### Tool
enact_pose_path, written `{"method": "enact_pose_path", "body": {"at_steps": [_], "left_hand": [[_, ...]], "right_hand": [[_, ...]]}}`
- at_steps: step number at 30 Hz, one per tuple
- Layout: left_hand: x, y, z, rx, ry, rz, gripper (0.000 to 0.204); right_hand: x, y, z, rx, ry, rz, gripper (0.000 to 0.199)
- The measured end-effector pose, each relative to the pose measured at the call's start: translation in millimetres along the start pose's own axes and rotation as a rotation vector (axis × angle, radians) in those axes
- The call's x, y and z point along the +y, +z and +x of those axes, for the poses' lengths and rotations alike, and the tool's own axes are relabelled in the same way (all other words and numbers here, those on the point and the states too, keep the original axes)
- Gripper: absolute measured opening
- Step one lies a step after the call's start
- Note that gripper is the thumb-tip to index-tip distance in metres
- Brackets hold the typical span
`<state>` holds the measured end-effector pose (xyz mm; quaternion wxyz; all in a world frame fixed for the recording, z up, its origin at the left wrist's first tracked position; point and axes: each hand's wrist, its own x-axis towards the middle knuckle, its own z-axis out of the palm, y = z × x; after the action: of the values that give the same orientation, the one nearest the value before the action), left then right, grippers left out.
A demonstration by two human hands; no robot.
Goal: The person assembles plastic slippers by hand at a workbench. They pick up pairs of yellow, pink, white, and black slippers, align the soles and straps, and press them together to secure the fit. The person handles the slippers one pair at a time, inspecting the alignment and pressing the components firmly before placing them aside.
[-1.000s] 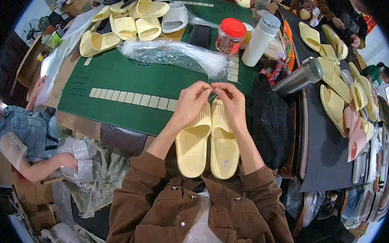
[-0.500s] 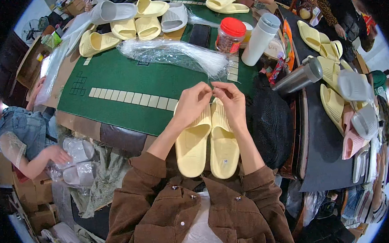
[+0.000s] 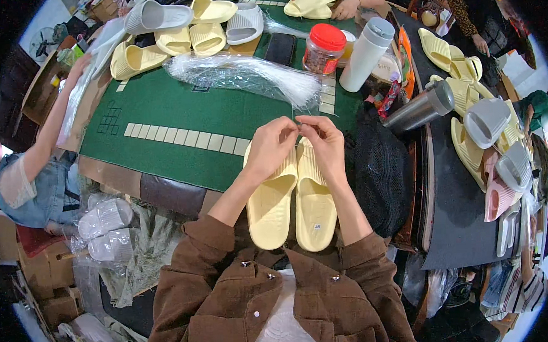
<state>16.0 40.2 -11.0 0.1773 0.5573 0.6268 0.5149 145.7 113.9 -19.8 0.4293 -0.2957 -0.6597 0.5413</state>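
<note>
Left hand point(image 3: 269, 148): narrow pinch, can't tell on what
Right hand point(image 3: 325, 145): same
Yellow slippers point(image 3: 269, 222): keep paired, near side

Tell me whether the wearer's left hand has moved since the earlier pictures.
No, the left hand shows no clear shift any way against the white squares.

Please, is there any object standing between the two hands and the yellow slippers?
Nothing visible does. The left hand and right hand are at the toe ends of the yellow slippers; the white bundle lies beyond them.
</note>
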Motion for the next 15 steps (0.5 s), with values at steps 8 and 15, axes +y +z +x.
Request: {"method": "enact_pose_path", "body": {"at_steps": [8,15], "left_hand": [[3.3,0.0,-0.2,0.098,-0.062,-0.112,0.009],[3.5,0.4,-1.2,0.039,-0.02,-0.038,0.009]], "right_hand": [[8.1,-1.0,1.1,0.003,0.022,0.003,0.014],[7.9,-0.4,0.9,0.031,0.004,0.05,0.015]]}}
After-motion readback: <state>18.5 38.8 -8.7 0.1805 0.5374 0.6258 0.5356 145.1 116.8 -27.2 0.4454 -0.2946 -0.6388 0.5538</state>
